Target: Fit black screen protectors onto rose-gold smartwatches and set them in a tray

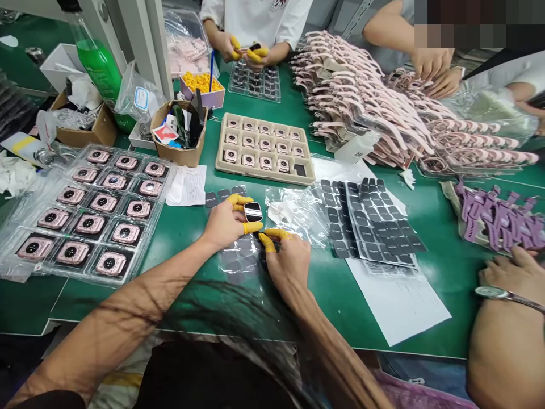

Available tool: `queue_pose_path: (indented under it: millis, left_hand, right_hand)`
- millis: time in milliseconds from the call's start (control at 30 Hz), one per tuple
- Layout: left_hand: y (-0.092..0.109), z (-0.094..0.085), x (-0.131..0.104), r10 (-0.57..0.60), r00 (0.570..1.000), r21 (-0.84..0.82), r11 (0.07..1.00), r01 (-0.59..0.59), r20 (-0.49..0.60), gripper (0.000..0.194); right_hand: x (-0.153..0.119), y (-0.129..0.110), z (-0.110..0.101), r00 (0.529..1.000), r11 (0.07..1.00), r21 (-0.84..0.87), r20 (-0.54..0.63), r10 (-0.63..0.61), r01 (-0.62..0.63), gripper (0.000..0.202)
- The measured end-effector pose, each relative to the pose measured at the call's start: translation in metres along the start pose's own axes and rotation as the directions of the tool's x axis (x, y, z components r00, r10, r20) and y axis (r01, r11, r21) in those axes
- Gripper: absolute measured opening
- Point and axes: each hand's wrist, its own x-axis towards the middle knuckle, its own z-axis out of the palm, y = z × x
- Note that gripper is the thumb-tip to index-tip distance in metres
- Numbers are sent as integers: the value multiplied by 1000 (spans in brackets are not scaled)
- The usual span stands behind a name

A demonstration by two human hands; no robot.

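Observation:
My left hand (227, 222), with yellow finger cots on thumb and finger, is closed on a smartwatch case (253, 212) with its shiny dark screen facing up. Close beside it, my right hand (286, 254) also wears yellow cots. Its thumb and finger are pinched around something small and dark, too small to name. Below both hands lies a clear sheet of dark square film stickers (238, 264). Beyond them a beige tray (264, 173) holds rows of pink watch cases, with one slot at its near right corner showing no case.
A clear tray (147, 241) of pink watch cases lies at left. Sticker sheets (374, 221) rest on white paper (400, 309) at right. Pink straps (353, 96) are piled behind, purple straps (502, 218) farther right. Co-workers' hands (251, 54) are across the table; another person's arm (506, 335) is at right.

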Motion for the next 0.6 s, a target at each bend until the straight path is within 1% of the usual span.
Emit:
queue_pose_path:
  millis: [100, 167, 200, 267, 367, 500, 533, 600]
  left_hand:
    - [0, 0, 0, 1, 1000, -5, 1000, -1, 5, 70]
    - [0, 0, 0, 10, 1000, -6, 1000, -10, 10, 68]
    - [-1, 0, 0, 14, 1000, -7, 1000, -14, 12, 68]
    - [-1, 0, 0, 18, 1000, -11, 1000, -18, 9, 67]
    - [-2, 1, 0, 14, 1000, -4, 1000, -14, 5, 67]
    - [-1, 1, -1, 12, 1000, 20, 1000, -13, 20, 65]
    - [0, 1, -1, 8, 1000, 20, 1000, -8, 20, 65]
    - [1, 1, -2, -4, 1000, 20, 1000, 3, 19, 67]
  right_hand:
    - [-3, -5, -2, 980, 978, -141, -107, -168, 152, 20]
    - [-3, -10, -4, 953, 941, -250, -138, -268, 228, 26]
    - [-4, -12, -4, 945, 924, -288, -135, -298, 250, 28]
    - [-5, -16, -6, 947, 918, -293, -96, -308, 268, 28]
    - [-7, -15, -9, 958, 940, -204, -35, -286, 273, 29]
    - [-11, -11, -10, 961, 950, -198, -89, -263, 242, 29]
    - [-11, -11, -9, 963, 955, -180, -91, -255, 236, 29]
    - [-12, -10, -7, 971, 968, -115, -58, -231, 223, 30]
